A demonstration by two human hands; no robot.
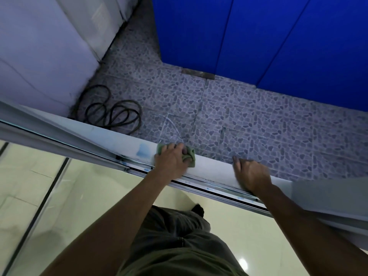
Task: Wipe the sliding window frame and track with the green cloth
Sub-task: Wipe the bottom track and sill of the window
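The white window frame ledge (111, 140) runs diagonally from the left edge down to the right, with the metal sliding track (201, 188) just on my side of it. My left hand (172, 160) presses the crumpled green cloth (190, 155) onto the ledge near its middle. My right hand (252, 175) rests flat on the ledge further right, fingers spread, holding nothing. A sliding glass pane (33, 134) sits on the track at the left.
Beyond the ledge lies a pebble-patterned tile floor (249, 120) with a coiled black hose (117, 114), a white wall (39, 56) at left and blue panels (268, 36) behind. Cream floor tiles (239, 232) and my trousers (175, 242) are below.
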